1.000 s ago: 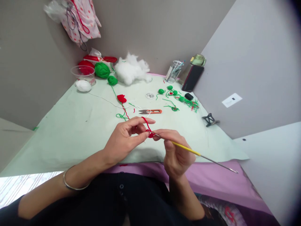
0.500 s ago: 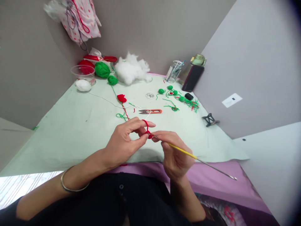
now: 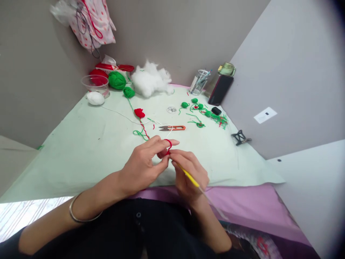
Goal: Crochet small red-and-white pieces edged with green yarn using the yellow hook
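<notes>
My left hand (image 3: 147, 160) pinches a small red crochet piece (image 3: 168, 152) between thumb and fingers. Red yarn (image 3: 170, 144) loops over its outstretched index finger. My right hand (image 3: 190, 174) is closed around the yellow grip of a crochet hook (image 3: 191, 177), whose working tip is hidden at the red piece between my fingertips. The hook's free metal end points down to the right, blurred. Beyond my hands lie a red crocheted piece (image 3: 139, 113) with a yarn tail and orange-handled thread snips (image 3: 174, 128).
Green yarn balls (image 3: 116, 80), a clear tub (image 3: 95, 86), a white yarn ball (image 3: 95, 98) and white stuffing (image 3: 152, 79) sit at the back left. Small green crocheted pieces (image 3: 199, 125) and yarn scraps lie to the right, near a phone (image 3: 221, 90) and a cup of pens (image 3: 199, 82).
My right hand has moved left, closer to my left hand, and the hook has swung to a steeper angle. The red piece is more covered by my fingers.
</notes>
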The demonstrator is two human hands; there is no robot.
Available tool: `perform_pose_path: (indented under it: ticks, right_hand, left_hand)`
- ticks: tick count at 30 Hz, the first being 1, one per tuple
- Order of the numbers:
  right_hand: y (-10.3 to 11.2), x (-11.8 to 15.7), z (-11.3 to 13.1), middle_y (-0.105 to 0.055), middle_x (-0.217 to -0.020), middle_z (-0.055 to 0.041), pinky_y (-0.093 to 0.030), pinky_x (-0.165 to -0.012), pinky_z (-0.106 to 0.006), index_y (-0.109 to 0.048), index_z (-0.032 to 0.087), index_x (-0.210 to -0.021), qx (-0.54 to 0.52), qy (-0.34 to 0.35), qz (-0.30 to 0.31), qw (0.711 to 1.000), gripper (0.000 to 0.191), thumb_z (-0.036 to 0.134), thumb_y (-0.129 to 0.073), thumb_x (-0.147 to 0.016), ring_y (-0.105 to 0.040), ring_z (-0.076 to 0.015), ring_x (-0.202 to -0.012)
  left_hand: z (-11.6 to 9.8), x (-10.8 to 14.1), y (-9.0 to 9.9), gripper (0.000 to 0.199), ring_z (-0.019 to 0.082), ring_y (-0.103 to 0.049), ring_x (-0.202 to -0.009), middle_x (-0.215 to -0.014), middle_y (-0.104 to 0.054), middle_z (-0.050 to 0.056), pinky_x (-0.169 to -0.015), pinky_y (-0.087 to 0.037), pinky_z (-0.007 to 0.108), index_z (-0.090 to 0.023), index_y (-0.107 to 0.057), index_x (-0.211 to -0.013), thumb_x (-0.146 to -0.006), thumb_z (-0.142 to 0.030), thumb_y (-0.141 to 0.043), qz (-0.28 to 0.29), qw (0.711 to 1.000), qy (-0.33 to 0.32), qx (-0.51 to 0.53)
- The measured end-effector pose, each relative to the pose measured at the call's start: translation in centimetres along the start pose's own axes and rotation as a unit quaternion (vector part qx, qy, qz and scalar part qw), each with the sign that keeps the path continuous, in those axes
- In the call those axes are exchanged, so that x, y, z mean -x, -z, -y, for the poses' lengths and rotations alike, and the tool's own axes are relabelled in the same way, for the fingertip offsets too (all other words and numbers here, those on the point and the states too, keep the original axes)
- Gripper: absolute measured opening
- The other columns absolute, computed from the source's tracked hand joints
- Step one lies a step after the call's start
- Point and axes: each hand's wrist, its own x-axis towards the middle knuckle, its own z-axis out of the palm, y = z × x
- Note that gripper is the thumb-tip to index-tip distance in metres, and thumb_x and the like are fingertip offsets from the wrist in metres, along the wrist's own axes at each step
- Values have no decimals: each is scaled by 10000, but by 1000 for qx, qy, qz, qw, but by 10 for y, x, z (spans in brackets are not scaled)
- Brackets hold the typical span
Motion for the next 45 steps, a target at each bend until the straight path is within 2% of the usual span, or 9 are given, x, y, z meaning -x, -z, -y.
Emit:
perform_pose_path:
  ticks: [7, 11, 16, 19, 24, 28, 36, 40, 45]
  right_hand:
    - [-9, -3, 3, -757, -902, -33, -632, -703, -375, -723, 260, -1128, -131, -98, -140, 976, 274, 107, -530, -1008, -735, -188, -812]
    - [-13, 0, 3, -743, -926, -38, -630, -705, -365, -733, 270, -1145, -94, -86, -147, 981, 292, 98, -548, -999, -726, -188, -833]
    - [-16, 9, -3, -710, -983, -52, -612, -720, -310, -761, 285, -1210, 65, 28, -137, 988, 381, 48, -668, -927, -710, -174, -886]
    - [-11, 6, -3, -731, -973, -50, -604, -723, -331, -756, 278, -1190, -18, -25, -141, 989, 332, 79, -597, -977, -713, -174, -861]
    - [-1, -5, 1, -706, -898, -13, -562, -640, -316, -760, 268, -1048, -264, -204, -161, 929, 220, 183, -557, -1027, -667, -134, -693]
    - [-6, -8, -1, -737, -954, -24, -575, -679, -314, -775, 280, -1040, -309, -214, -117, 919, 184, 225, -600, -1017, -692, -153, -791]
    - [-3, -7, -3, -689, -914, -25, -587, -670, -311, -788, 283, -1037, -298, -191, -101, 930, 180, 240, -616, -1009, -680, -154, -801]
    - [1, -10, -3, -722, -928, -23, -592, -636, -287, -780, 277, -999, -372, -251, -103, 888, 153, 289, -628, -1006, -693, -134, -731]
    - [9, -18, -6, -690, -751, 1, -532, -537, -230, -761, 225, -867, -428, -340, -127, 828, 162, 359, -710, -944, -616, -96, -567]
  left_hand:
    - [-8, -1, -10, 328, 127, -665, -855, -869, -648, -15, -866, -545, 246, -196, -714, -1211, -886, -211, -758, -66, 954, 157, 249]
    - [-10, -3, -14, 352, 103, -627, -803, -818, -628, -34, -828, -528, 223, -183, -714, -1203, -858, -179, -782, -80, 933, 190, 296]
    - [-9, -4, -13, 573, 102, -615, -744, -805, -655, -36, -759, -520, 233, -176, -660, -1333, -792, -204, -849, -31, 879, 262, 396]
    - [-7, -8, -7, 543, 92, -596, -680, -750, -647, -39, -715, -501, 233, -156, -688, -1315, -800, -233, -842, -10, 838, 310, 449]
    - [-3, -10, -2, 328, 93, -607, -730, -758, -644, -34, -773, -486, 232, -196, -793, -1159, -831, -201, -808, -24, 862, 275, 424]
    - [-1, -5, -4, 271, 109, -627, -850, -848, -674, -21, -879, -476, 242, -258, -811, -1142, -875, -225, -788, 21, 876, 251, 411]
    - [-6, -12, -4, 517, 129, -644, -797, -841, -710, -16, -844, -481, 288, -236, -725, -1302, -804, -175, -849, 49, 838, 279, 466]
    - [-4, -13, -1, 606, 131, -633, -798, -789, -682, -23, -814, -450, 272, -222, -709, -1335, -759, -180, -891, 69, 829, 306, 462]
    - [3, -12, 3, 476, 102, -573, -708, -738, -613, -38, -756, -426, 258, -224, -777, -1232, -770, -239, -893, 121, 804, 313, 491]
